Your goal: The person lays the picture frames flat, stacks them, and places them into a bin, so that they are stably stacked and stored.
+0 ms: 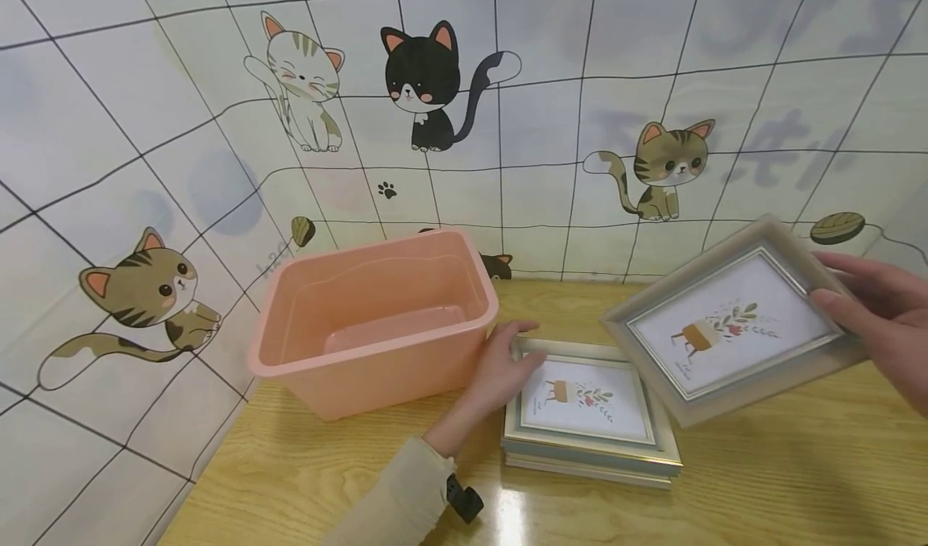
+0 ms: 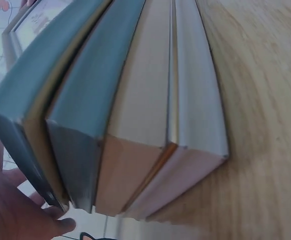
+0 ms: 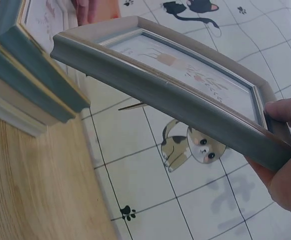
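A picture frame (image 1: 732,328) with a pale greyish border and a potted-plant print is held tilted above the table by my right hand (image 1: 880,312). The thumb lies on its face at the right edge, with fingers behind. To its left lies a stack of several similar frames. My left hand (image 1: 507,365) grips the far left corner of the top picture frame (image 1: 587,401), thumb on the face and fingers at the far edge. In the left wrist view, the stack's sides (image 2: 140,90) show blue-grey, beige and whitish layers beside the left hand (image 2: 15,200).
A pink plastic bin (image 1: 373,328) stands left of the stack, close to my left hand. Behind the wooden table (image 1: 290,473) rises a white wall covering (image 1: 540,111) with grid lines and cartoon cats. A dark strap device (image 1: 464,499) sits at the left sleeve cuff.
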Motion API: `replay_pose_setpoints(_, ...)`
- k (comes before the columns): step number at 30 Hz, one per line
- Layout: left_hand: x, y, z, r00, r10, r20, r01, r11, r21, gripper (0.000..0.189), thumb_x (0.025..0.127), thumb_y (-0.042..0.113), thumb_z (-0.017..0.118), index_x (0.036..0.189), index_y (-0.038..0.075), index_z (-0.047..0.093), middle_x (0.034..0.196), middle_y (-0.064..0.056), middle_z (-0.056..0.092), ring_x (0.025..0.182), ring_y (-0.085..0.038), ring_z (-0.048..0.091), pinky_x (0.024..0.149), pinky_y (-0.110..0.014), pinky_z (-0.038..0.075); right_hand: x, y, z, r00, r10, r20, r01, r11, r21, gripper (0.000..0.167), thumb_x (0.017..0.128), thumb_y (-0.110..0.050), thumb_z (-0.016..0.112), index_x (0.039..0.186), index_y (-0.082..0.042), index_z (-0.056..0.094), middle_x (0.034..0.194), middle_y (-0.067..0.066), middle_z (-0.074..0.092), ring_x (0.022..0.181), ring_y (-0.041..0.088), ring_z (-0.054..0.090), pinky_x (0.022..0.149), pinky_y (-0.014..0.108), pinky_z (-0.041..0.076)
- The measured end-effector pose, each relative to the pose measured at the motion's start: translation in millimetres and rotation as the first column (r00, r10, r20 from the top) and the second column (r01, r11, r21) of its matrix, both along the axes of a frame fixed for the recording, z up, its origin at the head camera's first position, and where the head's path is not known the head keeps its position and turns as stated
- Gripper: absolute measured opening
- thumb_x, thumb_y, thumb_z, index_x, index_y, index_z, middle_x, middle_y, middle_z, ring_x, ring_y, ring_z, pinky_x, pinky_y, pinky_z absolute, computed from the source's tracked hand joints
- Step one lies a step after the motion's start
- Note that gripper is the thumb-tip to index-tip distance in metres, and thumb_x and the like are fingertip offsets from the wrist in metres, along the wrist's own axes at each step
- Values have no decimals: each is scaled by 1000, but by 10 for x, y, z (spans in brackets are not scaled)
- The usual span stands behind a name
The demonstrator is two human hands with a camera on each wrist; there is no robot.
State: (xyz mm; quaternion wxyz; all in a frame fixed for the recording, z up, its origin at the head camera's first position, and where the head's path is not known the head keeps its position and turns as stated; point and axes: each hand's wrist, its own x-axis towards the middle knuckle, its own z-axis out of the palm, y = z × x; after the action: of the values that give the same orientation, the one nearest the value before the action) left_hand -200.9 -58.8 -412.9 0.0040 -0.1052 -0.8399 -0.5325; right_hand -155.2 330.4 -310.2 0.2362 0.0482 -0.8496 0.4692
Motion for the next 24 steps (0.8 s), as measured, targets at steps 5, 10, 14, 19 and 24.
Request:
replay_pose_setpoints(5,61,33,128,997,-15,-71,17,999,28,46,101,36,63,143,17,59,143,-2,55,138,-23,46,113,-50,36,51,-155,90,1000,17,24,-18,1000,1,52,101,-3,63,149,-20,55,116,-31,57,94,-13,56,71,3,44)
replay_pose_setpoints(10,119,62,257,981,-48,-187,69,992,105,46,104,36,56,146,16,55,145,1,55,138,-17,45,115,-46,35,104,-311,160,996,51,70,-48,998,-47,52,99,-3,67,146,-23,60,110,-34,61,84,-11,60,64,7,46)
replay_pose_setpoints(14,141,73,321,958,-131,-257,196,949,248,44,107,24,53,147,7,50,143,-9,56,136,-22,49,113,-39,39,122,-407,164,994,86,75,-82,995,-53,52,97,-1,68,143,-24,63,108,-34,62,83,-10,60,62,8,47)
replay_pose_setpoints(19,186,86,411,937,-245,-248,329,858,395,44,105,11,52,146,-2,46,140,-25,54,133,-34,52,109,-35,43,126,-503,121,988,127,87,-123,991,-43,51,98,-3,68,144,-22,62,112,-31,63,86,-7,60,64,10,48)
replay_pose_setpoints(24,212,89,470,929,-294,-222,364,827,428,40,108,11,44,144,-4,48,141,-25,54,129,-32,55,105,-33,46,112,-603,62,981,169,92,-166,985,-42,49,98,-4,68,144,-20,62,114,-28,65,87,-4,62,64,13,51)
